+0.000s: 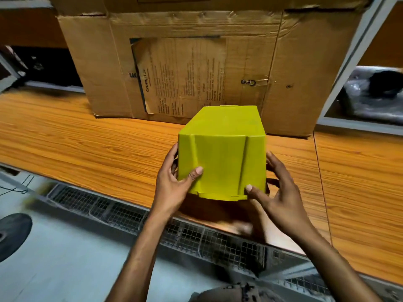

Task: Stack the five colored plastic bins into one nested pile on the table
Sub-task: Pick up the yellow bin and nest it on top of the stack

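One yellow-green bin is in view, held above the near edge of the wooden desk. The left hand and right hand clasp its two sides, fingers spread and pressed against the plastic. One large cardboard box stands just behind it.

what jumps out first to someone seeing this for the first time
A bright yellow-green bin, bottom side towards the camera, sits mid-frame, held between the left hand and the right hand over the near edge of the wooden table. Behind it stands a big, worn cardboard box.
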### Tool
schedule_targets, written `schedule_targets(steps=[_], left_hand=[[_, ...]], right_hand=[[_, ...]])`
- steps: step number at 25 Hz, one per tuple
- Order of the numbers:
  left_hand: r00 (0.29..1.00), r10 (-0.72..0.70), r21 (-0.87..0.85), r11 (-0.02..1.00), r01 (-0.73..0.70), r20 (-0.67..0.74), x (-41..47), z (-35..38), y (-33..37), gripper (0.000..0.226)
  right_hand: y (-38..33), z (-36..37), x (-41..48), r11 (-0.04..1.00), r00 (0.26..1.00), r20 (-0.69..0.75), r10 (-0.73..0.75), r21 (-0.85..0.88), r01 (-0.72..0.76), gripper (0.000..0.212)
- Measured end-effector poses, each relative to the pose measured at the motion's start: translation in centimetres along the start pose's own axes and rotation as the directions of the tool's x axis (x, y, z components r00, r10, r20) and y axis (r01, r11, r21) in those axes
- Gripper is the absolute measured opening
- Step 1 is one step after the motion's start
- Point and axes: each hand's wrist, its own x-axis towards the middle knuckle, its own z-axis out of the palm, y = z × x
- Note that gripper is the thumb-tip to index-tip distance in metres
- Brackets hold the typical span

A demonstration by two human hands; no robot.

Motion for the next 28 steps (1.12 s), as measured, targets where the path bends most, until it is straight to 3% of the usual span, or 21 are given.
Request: schedule_targets(steps=[6, 8, 10, 12, 14, 17, 20, 22, 26, 28], left_hand=[[0.986, 0.141, -0.163, 0.974, -0.155, -0.093, 2.2, 0.0, 7.7, 0.079], [0.977, 0.175, -0.21, 0.958, -0.197, -0.118, 2.7, 0.1, 10.0, 0.068], [0.973, 0.203, -0.246, 0.943, -0.226, -0.112, 3.0, 0.5, 11.8, 0.051], [0.958, 0.281, -0.252, 0.925, -0.284, -0.048, 2.9, 1.0, 12.6, 0.044], [0.941, 0.333, -0.219, 0.924, -0.313, 0.057, 2.6, 1.7, 12.2, 0.056], [0.96, 0.22, -0.051, 0.975, -0.215, 0.173, 1.9, 2.6, 9.6, 0.074], [0.98, 0.173, 0.168, 0.968, -0.188, 0.096, 0.3, 2.8, 5.3, 0.055], [0.977, 0.214, 0.249, 0.945, -0.21, 0.009, -0.6, 3.1, 3.5, 0.043], [0.92, 0.351, 0.218, 0.925, -0.311, -0.174, -0.8, 3.6, 4.3, 0.037], [0.917, 0.347, 0.183, 0.932, -0.314, -0.195, -0.4, 3.4, 5.4, 0.035]], right_hand=[[-6.9, -5.0, 2.7, 0.943, 0.942, 0.034, -0.333, -0.009, 0.334, 0.095], [-7.7, -5.7, 3.8, 0.88, 0.876, -0.091, -0.473, -0.096, 0.465, 0.079], [-8.7, -6.2, 5.1, 0.836, 0.779, -0.305, -0.548, -0.162, 0.524, 0.055], [-9.6, -6.7, 6.4, 0.857, 0.697, -0.528, -0.486, -0.132, 0.497, 0.036], [-9.8, -7.1, 7.6, 0.894, 0.664, -0.652, -0.365, -0.045, 0.446, 0.03], [-9.0, -6.7, 8.0, 0.922, 0.715, -0.661, -0.228, 0.091, 0.377, 0.031], [-7.8, -6.2, 7.3, 0.935, 0.728, -0.679, -0.098, 0.188, 0.301, 0.029], [-7.4, -6.4, 7.1, 0.933, 0.752, -0.657, -0.056, 0.233, 0.273, 0.029], [-6.6, -8.0, 6.4, 0.922, 0.942, -0.327, -0.074, 0.337, 0.189, 0.052], [-5.3, -8.2, 4.8, 0.936, 0.99, -0.135, -0.052, 0.338, 0.095, 0.068]])
